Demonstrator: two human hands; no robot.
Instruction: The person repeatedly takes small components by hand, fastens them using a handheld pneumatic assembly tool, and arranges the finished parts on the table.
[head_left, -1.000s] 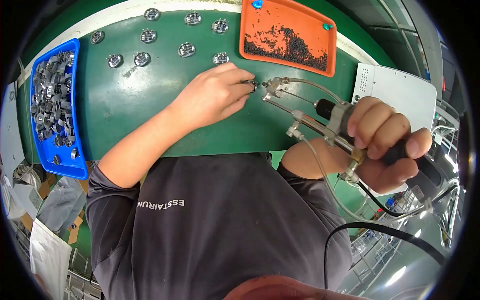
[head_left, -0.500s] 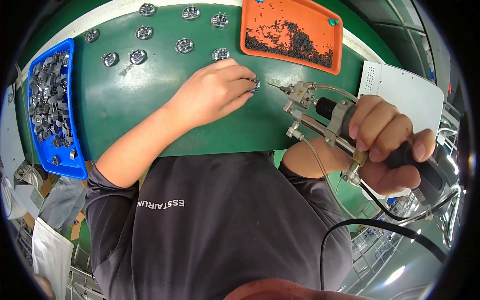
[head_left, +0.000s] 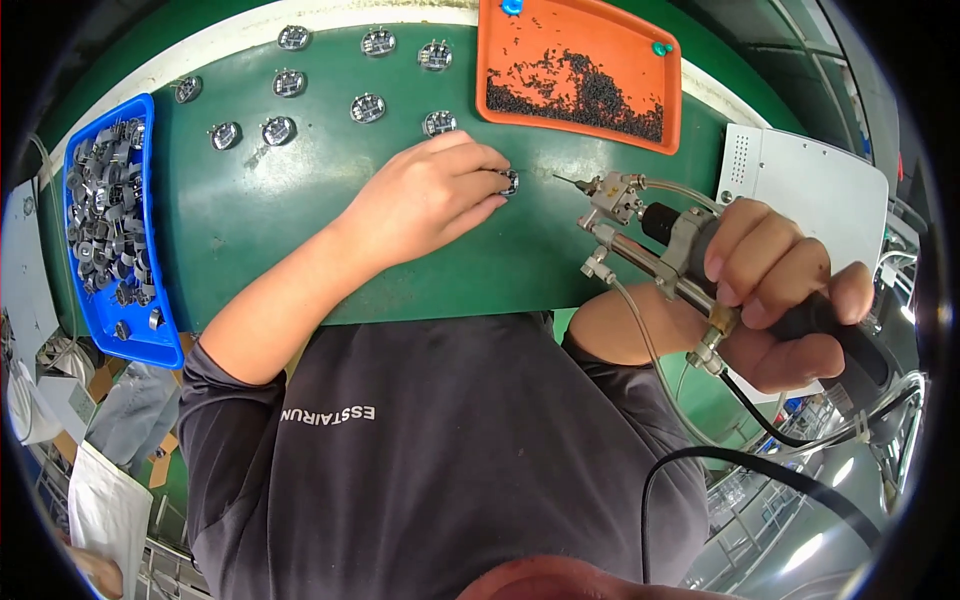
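Note:
My left hand (head_left: 430, 195) is closed, its fingers and thumb pinching a small round electronic part (head_left: 510, 183) at the green tabletop. Only the part's right edge shows past the fingertips. In my right hand (head_left: 775, 290) is a dispensing gun (head_left: 640, 225) with a thin needle tip, metal fittings and hoses. The needle points left toward the pinched part, with a gap between them. Beyond my left hand stand several similar round parts, silver and black with short pins; the nearest part (head_left: 440, 123) is just past my knuckles.
On the left, a blue tray (head_left: 160, 345) holds many grey-black round parts. An orange tray (head_left: 540, 30) at the far right contains a heap of tiny black pieces. A white metal box (head_left: 820, 190) stands right of the table. A black cable (head_left: 740, 452) loops below my right hand.
The needle tip has drawn slightly right, widening its gap from the pinched part. My left hand keeps its pinch. The whole view has shifted a little.

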